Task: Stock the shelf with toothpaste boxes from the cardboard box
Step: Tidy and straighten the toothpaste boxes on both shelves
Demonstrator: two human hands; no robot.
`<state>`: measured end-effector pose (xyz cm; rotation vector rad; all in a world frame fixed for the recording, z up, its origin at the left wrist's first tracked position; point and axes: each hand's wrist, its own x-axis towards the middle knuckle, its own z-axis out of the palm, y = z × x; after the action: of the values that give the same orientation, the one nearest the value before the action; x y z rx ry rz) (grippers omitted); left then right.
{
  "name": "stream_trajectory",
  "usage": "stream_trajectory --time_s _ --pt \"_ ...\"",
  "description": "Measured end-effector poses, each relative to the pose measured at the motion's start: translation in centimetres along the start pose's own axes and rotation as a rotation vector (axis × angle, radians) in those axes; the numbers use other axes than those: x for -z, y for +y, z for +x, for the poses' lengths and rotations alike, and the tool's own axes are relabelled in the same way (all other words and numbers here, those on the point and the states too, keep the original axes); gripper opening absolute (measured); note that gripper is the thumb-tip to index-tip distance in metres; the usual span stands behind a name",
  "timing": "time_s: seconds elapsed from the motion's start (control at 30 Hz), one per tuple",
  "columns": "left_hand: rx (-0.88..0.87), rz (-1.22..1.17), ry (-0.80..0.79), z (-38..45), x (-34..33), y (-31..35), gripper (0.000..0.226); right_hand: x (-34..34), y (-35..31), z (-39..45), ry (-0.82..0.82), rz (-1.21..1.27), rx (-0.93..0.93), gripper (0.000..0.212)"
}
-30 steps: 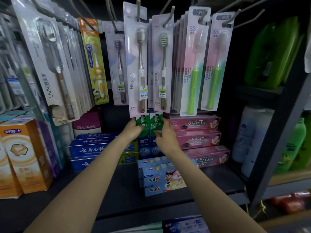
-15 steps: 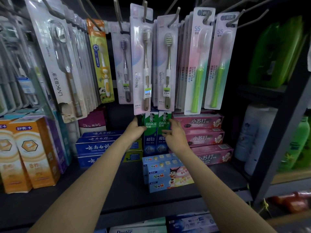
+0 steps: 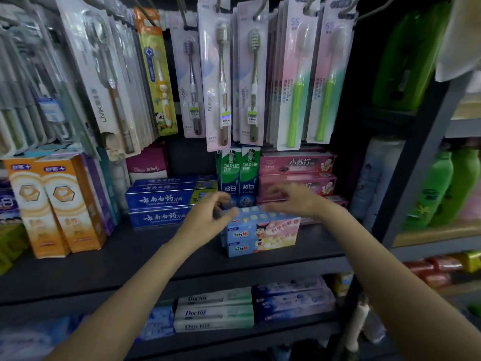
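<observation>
Where the two green toothpaste boxes (image 3: 239,175) stood upright at the back of the shelf (image 3: 145,254), long axes vertical and side by side between the blue cartons (image 3: 166,199) and the pink ones (image 3: 296,173), both hands hovered just in front of and below them. The left hand (image 3: 208,217) hung with fingers loosely curled, holding nothing, seemingly nearer; the right hand (image 3: 291,199), blurred, spread flat above the cartoon cartons (image 3: 260,235), also empty.
</observation>
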<state>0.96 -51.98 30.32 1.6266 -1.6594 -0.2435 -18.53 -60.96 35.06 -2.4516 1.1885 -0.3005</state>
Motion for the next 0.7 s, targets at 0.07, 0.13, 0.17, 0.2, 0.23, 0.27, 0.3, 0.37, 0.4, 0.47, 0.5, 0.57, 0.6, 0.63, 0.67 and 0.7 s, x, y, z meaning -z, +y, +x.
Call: stream_trajectory --time_s 0.07,0.13,0.17,0.2,0.23,0.27,0.3,0.37,0.4,0.47,0.5,0.57,0.6,0.63,0.67,0.7 --pt "0.067 0.075 -0.095 -0.7 -0.3 -0.1 0.054 0.1 1.3 -0.7 -0.166 -0.061 -0.064 0.083" --pt "0.12 0.117 -0.108 -0.8 -0.5 0.5 0.063 -0.4 2.4 -1.2 -0.203 -0.079 -0.075 0.088" --pt "0.134 0.142 -0.11 -0.9 -0.6 0.9 0.066 -0.9 2.9 -1.3 -0.172 -0.065 -0.07 0.085" --pt "0.153 0.16 -0.102 -0.9 -0.8 1.0 0.069 -1.3 3.2 -1.3 -0.124 -0.031 -0.069 0.081" --pt "0.176 0.156 -0.081 -1.1 -0.9 1.1 0.07 -1.7 3.4 -1.4 -0.082 0.023 -0.074 0.077" --pt "0.219 0.112 -0.056 -1.4 -1.1 1.1 0.072 -2.2 3.5 -1.5 -0.053 0.088 -0.081 0.074" --pt "0.265 0.032 -0.036 -1.9 -1.2 1.2 0.073 -2.5 3.5 -1.8 -0.034 0.148 -0.082 0.073" --pt "0.359 -0.183 -0.052 -2.9 -1.7 1.3 0.068 -3.3 3.8 -1.9 0.016 0.229 -0.103 0.073" --pt "0.396 -0.272 -0.079 -3.4 -2.1 1.4 0.066 -3.6 3.8 -2.1 0.038 0.255 -0.116 0.074" --pt "0.435 -0.356 -0.103 -4.2 -2.8 1.4 0.067 -4.2 3.5 -2.5 0.054 0.283 -0.141 0.079" --pt "0.435 -0.371 -0.104 -4.3 -3.1 1.3 0.069 -4.5 3.4 -2.6 0.056 0.294 -0.142 0.084" --pt "0.429 -0.365 -0.106 -4.3 -3.5 1.1 0.069 -5.0 3.2 -2.7 0.06 0.293 -0.135 0.092" --pt "0.431 -0.346 -0.102 -4.3 -3.6 1.0 0.069 -5.1 3.1 -2.9 0.056 0.277 -0.14 0.093" --pt "0.427 -0.334 -0.099 -4.4 -3.6 1.1 0.069 -5.2 3.0 -3.0 0.056 0.264 -0.146 0.093" --pt "0.435 -0.34 -0.104 -4.3 -3.6 1.0 0.069 -5.3 2.9 -3.1 0.066 0.259 -0.152 0.093" --pt "0.43 -0.362 -0.115 -4.3 -3.4 0.9 0.068 -5.4 3.0 -3.2 0.078 0.258 -0.158 0.092"
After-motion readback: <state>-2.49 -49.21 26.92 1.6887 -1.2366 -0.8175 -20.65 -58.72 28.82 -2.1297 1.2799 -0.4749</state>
